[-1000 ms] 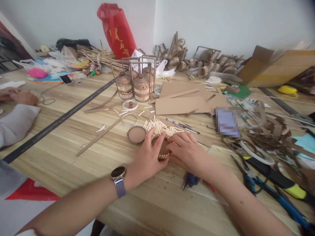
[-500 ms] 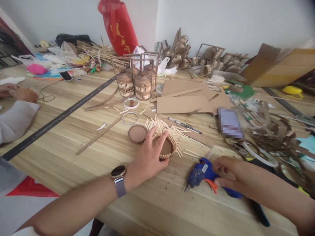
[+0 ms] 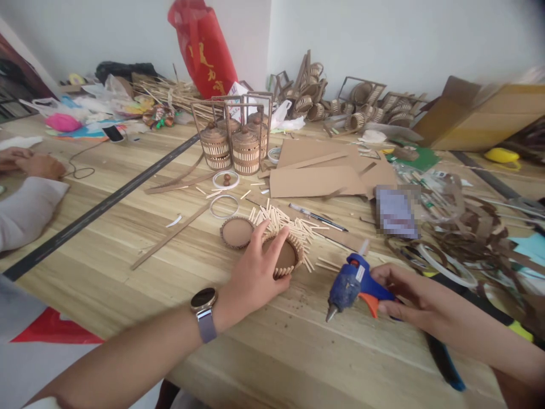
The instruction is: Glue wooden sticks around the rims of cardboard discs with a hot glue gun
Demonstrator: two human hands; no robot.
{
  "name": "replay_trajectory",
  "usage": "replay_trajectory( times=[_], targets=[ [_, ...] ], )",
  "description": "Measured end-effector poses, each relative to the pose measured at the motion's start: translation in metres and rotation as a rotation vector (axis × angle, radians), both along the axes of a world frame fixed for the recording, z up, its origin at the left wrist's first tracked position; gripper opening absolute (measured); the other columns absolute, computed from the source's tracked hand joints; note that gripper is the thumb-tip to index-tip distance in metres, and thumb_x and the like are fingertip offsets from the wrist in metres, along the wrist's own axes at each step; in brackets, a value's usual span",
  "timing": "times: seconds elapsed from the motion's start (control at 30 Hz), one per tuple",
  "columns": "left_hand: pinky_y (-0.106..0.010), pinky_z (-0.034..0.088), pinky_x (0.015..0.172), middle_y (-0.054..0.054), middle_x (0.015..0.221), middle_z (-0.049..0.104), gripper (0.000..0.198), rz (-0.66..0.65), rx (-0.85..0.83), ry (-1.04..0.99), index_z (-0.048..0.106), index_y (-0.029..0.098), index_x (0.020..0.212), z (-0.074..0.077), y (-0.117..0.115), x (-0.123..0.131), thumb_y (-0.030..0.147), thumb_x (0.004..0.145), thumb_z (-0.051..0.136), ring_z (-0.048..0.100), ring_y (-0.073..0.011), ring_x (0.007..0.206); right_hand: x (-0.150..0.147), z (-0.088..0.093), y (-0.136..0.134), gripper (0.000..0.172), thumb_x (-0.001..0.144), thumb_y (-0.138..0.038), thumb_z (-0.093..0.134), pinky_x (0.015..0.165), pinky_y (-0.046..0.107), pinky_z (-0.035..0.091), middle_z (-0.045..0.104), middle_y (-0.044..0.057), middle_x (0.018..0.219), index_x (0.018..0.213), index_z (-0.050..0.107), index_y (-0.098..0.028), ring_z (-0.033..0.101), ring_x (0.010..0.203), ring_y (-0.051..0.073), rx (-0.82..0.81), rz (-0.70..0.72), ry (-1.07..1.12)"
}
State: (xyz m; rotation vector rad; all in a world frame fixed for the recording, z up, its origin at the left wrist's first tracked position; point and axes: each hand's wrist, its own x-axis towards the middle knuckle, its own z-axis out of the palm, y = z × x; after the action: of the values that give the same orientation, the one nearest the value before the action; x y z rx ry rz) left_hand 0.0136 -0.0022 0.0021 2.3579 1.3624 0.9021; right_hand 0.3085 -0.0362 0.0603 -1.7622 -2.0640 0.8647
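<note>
My left hand (image 3: 259, 267), with a watch (image 3: 204, 298) at the wrist, grips a small round basket (image 3: 286, 262), thumb at its near side and fingers over its rim. Short wooden sticks stand around its brown cardboard base. Just left of it lies another round cardboard piece (image 3: 237, 233) with a raised edge. My right hand (image 3: 398, 292) is closed round the handle of a blue hot glue gun (image 3: 351, 281), whose nozzle points down toward the table and whose trigger is orange. Behind the basket is a heap of loose short sticks (image 3: 293, 224).
Lidded baskets with tall handles (image 3: 246, 150) stand at the back. Cardboard sheets (image 3: 315, 180), a pen (image 3: 317, 217) and tangled brown strips (image 3: 481, 244) lie around. Pliers-like dark handles (image 3: 445, 360) are under my right arm. A co-worker's hands (image 3: 38, 163) are at the left.
My right hand has closed on the glue gun and lifted it off the table, tilting it. My left hand stays on the basket.
</note>
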Motion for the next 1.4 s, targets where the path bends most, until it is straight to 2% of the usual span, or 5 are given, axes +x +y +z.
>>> replay_trajectory(
  times=[0.17, 0.23, 0.43, 1.0, 1.4],
  targets=[
    [-0.052, 0.045, 0.104, -0.014, 0.149, 0.017, 0.094, -0.004, -0.003, -0.015, 0.022, 0.030, 0.147, 0.000, 0.001, 0.000, 0.016, 0.070, 0.075, 0.035, -0.0379, 0.135, -0.006, -0.005, -0.003, 0.046, 0.069, -0.060, 0.071, 0.077, 0.032, 0.052, 0.070, 0.007, 0.091, 0.094, 0.069, -0.022, 0.063, 0.088, 0.026, -0.150, -0.113, 0.298],
    [-0.052, 0.045, 0.103, -0.015, 0.149, 0.017, 0.093, -0.004, -0.003, -0.006, 0.023, 0.028, 0.146, 0.001, 0.000, 0.000, 0.016, 0.070, 0.074, 0.035, -0.0385, 0.136, -0.011, -0.011, -0.005, 0.046, 0.069, -0.063, 0.070, 0.075, 0.032, 0.052, 0.070, 0.006, 0.086, 0.087, 0.071, -0.020, 0.063, 0.082, 0.025, -0.153, -0.130, 0.284],
    [-0.051, 0.045, 0.103, -0.016, 0.148, 0.018, 0.093, -0.003, -0.002, 0.006, 0.023, 0.027, 0.146, 0.001, 0.000, -0.001, 0.016, 0.070, 0.075, 0.035, -0.0382, 0.135, -0.028, -0.031, -0.001, 0.044, 0.079, -0.062, 0.059, 0.076, 0.035, 0.056, 0.071, 0.006, 0.085, 0.082, 0.070, -0.019, 0.065, 0.082, 0.024, -0.111, 0.104, 0.242],
    [-0.052, 0.045, 0.103, -0.015, 0.149, 0.019, 0.094, 0.000, 0.005, 0.015, 0.022, 0.028, 0.147, 0.000, 0.000, -0.001, 0.016, 0.070, 0.075, 0.035, -0.0383, 0.135, -0.044, -0.048, -0.008, 0.031, 0.084, -0.045, 0.055, 0.079, 0.041, 0.058, 0.076, 0.009, 0.090, 0.090, 0.072, -0.020, 0.071, 0.082, 0.027, 0.217, 0.090, 0.069],
    [-0.052, 0.045, 0.104, -0.015, 0.148, 0.021, 0.093, -0.001, 0.015, 0.004, 0.024, 0.027, 0.146, 0.001, 0.001, -0.001, 0.015, 0.070, 0.075, 0.035, -0.0385, 0.135, -0.047, -0.050, -0.007, 0.031, 0.083, -0.045, 0.055, 0.078, 0.041, 0.058, 0.076, 0.010, 0.094, 0.091, 0.072, -0.021, 0.071, 0.087, 0.028, 0.203, 0.104, 0.027]
  ],
)
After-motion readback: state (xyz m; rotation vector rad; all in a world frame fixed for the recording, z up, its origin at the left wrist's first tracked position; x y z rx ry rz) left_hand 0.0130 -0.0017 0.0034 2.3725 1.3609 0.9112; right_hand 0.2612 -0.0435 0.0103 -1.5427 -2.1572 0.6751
